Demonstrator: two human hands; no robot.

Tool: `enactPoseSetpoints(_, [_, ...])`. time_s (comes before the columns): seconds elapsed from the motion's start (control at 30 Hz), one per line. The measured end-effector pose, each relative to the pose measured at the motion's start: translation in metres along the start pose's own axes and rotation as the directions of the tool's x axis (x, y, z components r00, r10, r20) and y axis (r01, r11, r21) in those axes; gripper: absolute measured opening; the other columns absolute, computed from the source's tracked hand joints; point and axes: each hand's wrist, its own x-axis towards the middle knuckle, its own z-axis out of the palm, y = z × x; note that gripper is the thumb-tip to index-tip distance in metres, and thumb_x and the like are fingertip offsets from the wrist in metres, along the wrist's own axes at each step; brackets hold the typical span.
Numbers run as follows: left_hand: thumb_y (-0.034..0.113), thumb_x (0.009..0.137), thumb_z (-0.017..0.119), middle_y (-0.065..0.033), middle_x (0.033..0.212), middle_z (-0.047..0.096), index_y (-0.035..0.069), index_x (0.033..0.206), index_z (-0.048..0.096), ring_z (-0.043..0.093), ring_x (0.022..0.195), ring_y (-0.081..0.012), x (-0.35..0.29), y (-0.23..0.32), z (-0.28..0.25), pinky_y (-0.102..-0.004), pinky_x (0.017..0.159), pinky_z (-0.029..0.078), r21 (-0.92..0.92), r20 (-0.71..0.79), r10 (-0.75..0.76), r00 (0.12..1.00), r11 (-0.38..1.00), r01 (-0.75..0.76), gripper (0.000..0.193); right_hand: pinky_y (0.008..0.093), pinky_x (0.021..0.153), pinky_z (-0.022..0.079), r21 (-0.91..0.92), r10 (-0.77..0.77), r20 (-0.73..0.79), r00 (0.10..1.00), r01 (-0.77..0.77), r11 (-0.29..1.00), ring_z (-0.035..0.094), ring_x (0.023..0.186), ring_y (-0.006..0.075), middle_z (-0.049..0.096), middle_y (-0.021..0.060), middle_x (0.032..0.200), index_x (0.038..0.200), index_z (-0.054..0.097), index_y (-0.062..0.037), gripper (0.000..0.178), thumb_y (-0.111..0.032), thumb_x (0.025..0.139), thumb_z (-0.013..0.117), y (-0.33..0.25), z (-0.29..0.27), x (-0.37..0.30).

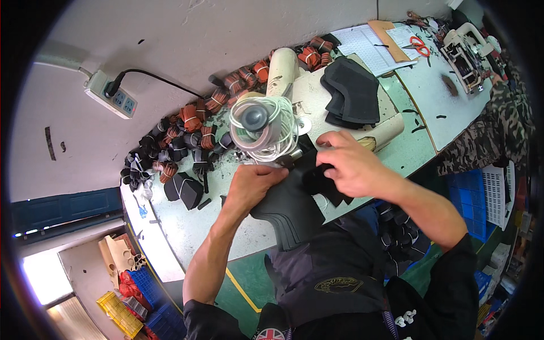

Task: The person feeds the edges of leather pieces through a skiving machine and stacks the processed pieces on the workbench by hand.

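Two hands on work. Left hand (256,184) pressed flat on stack of dark grey flat cut fabric pieces (289,212), stack hanging over near edge of pale green tabletop (187,224); long axis ran from hands toward body. Right hand (352,164), grip pinched closed on small black fabric piece (320,180), lying just right of stack top, touching it. Right hand nearer small piece. One second pile of black pieces (352,93) farther back. One spool of white cord (262,126) just beyond hands. Many orange and black bundles (192,133), uncounted.
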Motion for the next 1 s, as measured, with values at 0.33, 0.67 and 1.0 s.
enactPoseSetpoints(0.33, [0.027,0.087,0.075,-0.009,0.088,0.076,0.0,0.107,0.076,0.067,0.08,-0.0116,-0.008,-0.009,-0.009,-0.0276,0.077,0.053,0.021,-0.048,-0.007,0.999,1.0,0.008,0.034,0.0458,0.087,0.047,0.011,0.254,0.169,0.952,-0.26,0.966,0.058,0.105,0.0347,0.059,0.0138,0.104,0.099,0.068,-0.006,0.022,0.0,0.078,0.066,-0.01,-0.036,0.001])
enactPoseSetpoints(0.67, [0.033,0.09,0.072,-0.0093,0.082,0.074,0.003,0.105,0.076,0.066,0.075,-0.0129,-0.008,-0.01,-0.001,-0.0302,0.071,0.051,0.03,-0.094,0.017,0.995,0.999,-0.015,0.034,0.0428,0.098,0.045,0.026,0.185,0.197,0.963,-0.193,0.981,0.053,0.117,0.0361,0.059,0.0164,0.12,0.106,0.069,-0.0046,0.026,-0.002,0.081,0.064,-0.01,-0.021,0.001])
enactPoseSetpoints(1.0, [0.036,0.092,0.069,-0.0137,0.079,0.072,0.004,0.099,0.076,0.067,0.074,-0.0177,-0.011,-0.001,-0.002,-0.0335,0.072,0.051,0.197,-0.124,0.074,0.989,0.979,-0.048,0.034,0.0437,0.101,0.044,0.048,0.118,0.309,0.944,-0.139,0.989,0.053,0.119,0.0371,0.059,0.0174,0.123,0.109,0.068,-0.0045,0.03,-0.003,0.08,0.065,-0.008,-0.041,0.0])
